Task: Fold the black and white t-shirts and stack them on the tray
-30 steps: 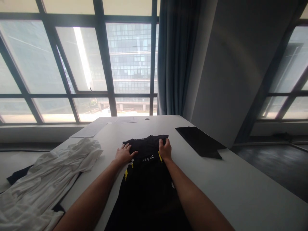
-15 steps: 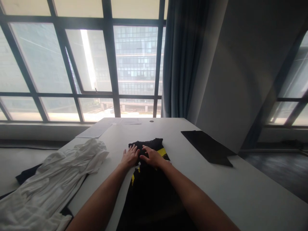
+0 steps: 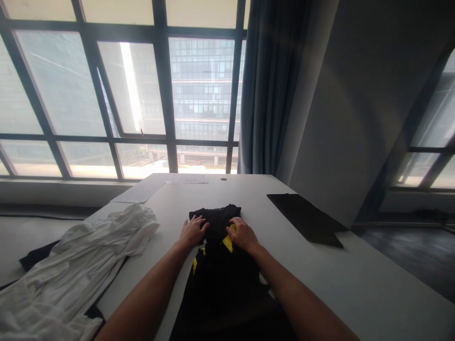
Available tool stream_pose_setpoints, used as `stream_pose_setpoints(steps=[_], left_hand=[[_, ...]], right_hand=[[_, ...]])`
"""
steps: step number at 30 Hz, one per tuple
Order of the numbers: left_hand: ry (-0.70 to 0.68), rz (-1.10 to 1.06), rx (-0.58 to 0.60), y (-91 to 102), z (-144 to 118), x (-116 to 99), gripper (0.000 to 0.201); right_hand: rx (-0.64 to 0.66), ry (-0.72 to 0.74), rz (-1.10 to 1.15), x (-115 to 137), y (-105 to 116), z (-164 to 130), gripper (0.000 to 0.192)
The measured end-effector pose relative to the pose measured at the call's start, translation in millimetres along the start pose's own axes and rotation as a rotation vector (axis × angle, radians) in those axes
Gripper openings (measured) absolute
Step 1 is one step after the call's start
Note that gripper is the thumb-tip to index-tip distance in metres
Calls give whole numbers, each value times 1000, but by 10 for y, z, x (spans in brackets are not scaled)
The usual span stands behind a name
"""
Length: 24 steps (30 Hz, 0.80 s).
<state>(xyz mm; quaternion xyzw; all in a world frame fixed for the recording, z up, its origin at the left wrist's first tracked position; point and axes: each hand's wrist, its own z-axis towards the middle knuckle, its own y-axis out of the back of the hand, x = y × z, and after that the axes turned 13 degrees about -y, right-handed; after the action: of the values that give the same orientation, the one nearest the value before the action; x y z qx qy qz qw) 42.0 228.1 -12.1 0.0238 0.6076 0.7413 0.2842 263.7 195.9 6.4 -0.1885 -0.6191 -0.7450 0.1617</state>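
Beneath the released left grip (image 3: 195,231) lies a black shirt (image 3: 222,284); the right grip (image 3: 234,229) touches its yellow print (image 3: 228,243), whether pinching I cannot tell.

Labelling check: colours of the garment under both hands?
Mostly black cloth garment, yellow patches; best in head view.

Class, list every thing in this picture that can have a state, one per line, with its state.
Black garment: laid out on the table
White cloth: rumpled
Dark sheet: lying flat
Papers: lying flat
Curtain: gathered, hanging in folds
Hinged window pane: ajar
Left hand: fingers spread, on the black garment
Right hand: fingers bent, at the yellow patch
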Motion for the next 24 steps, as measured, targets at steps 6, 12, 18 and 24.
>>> stream_pose_setpoints(steps=[6,12,18,24], left_hand=[[45,-19,-22,-80,50,58,48],[20,-143,-204,-114,52,163,50],[6,-159,-219,-69,36,171,48],[-5,-59,-85,-15,-31,87,48]], right_hand=[[308,121,-166,167,84,-170,57],[438,60,-349,255,5,11,67],[405,14,-408,281,-96,307,67],[361,7,-393,284,-110,214,63]])
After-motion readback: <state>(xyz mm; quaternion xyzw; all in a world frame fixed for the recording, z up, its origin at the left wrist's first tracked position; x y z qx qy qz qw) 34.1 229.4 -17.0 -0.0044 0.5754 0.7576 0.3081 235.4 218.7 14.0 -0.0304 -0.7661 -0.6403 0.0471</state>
